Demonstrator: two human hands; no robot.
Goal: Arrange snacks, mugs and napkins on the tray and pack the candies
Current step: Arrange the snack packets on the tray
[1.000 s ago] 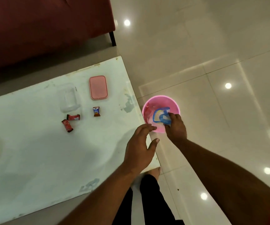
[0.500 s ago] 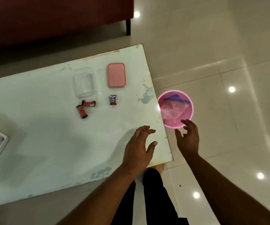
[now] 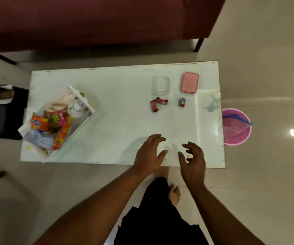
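Pale glossy floor (image 3: 266, 68) surrounds a low white table (image 3: 125, 138). A dark red sofa (image 3: 89, 23) runs along the far side, with a strip of floor between sofa and table.

Two red candies (image 3: 154, 106) lie touching at an angle on the right half of the tabletop, and a third candy (image 3: 182, 102) sits apart to their right. Just beyond the red pair stands a clear container (image 3: 161, 85), uncovered. Its pink lid (image 3: 189, 82) lies flat beside it on the right, not touching it and near the far right corner.

A wide stretch of bare tabletop lies on the near side of the candies and to their left. At the left end sits a white tray (image 3: 84, 119), turned diagonally so that its left corner reaches the table's left edge or just past it. Snack packets (image 3: 40, 123) in orange, pink and silver are heaped in it, with a white mug (image 3: 77, 107) toward its far corner. White paper shows under the packets.

The left hand (image 3: 149, 152) and right hand (image 3: 193, 159) are over the near edge of the table on its right half, side by side and apart. Both have their fingers spread and loosely curved toward each other, and both hold nothing. Whether either one touches the tabletop cannot be told.

A pink bin (image 3: 238, 140) stands on the floor against the table's right edge, with clear plastic and a blue strip inside. A bare foot (image 3: 174, 193) stands on the floor near the table's near edge.
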